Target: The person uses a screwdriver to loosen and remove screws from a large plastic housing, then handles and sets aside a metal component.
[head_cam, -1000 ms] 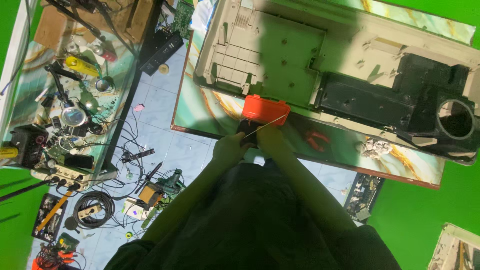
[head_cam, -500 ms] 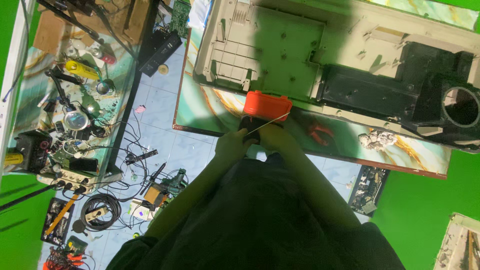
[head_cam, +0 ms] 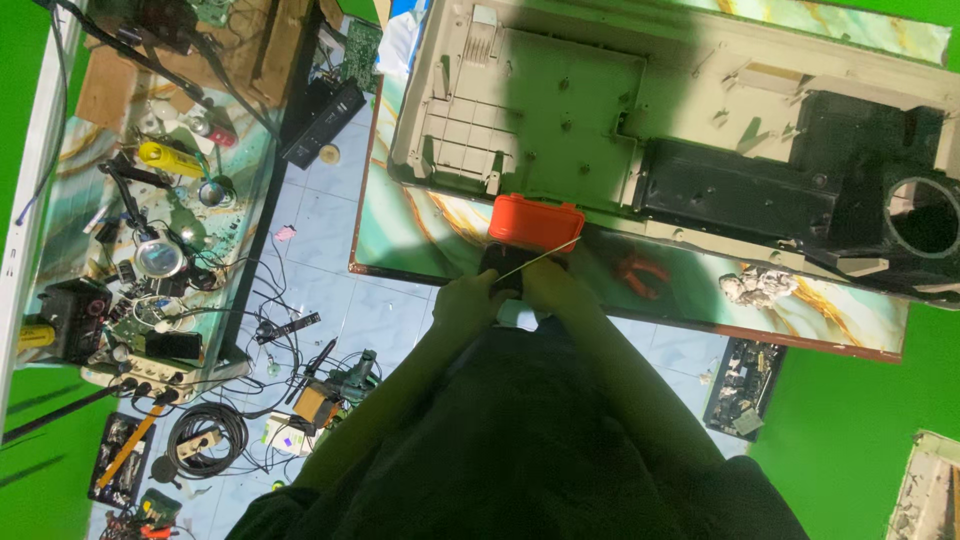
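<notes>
My left hand [head_cam: 470, 300] and my right hand [head_cam: 553, 285] meet at the near edge of a marbled green table [head_cam: 400, 225]. Together they hold a small dark object [head_cam: 497, 262], and a thin pale rod [head_cam: 540, 258] runs slanting from it between the hands. Just beyond the fingers sits an orange-red plastic box [head_cam: 535, 222]. Behind it lies a large beige plastic housing [head_cam: 560, 100] with a black inner section [head_cam: 780, 190] and a round opening [head_cam: 925, 225]. What exactly the dark object is stays hidden by my fingers.
Orange-handled pliers [head_cam: 640, 272] and a crumpled grey wad [head_cam: 755, 288] lie on the table to the right. A cluttered side bench [head_cam: 150, 230] with tools stands at left. Cables, a coiled cord [head_cam: 205, 435] and a circuit board [head_cam: 745, 390] cover the tiled floor.
The view has shifted slightly, so the table and housing sit a little further right and lower. Both hands stay together at the orange-red box with the rod.
</notes>
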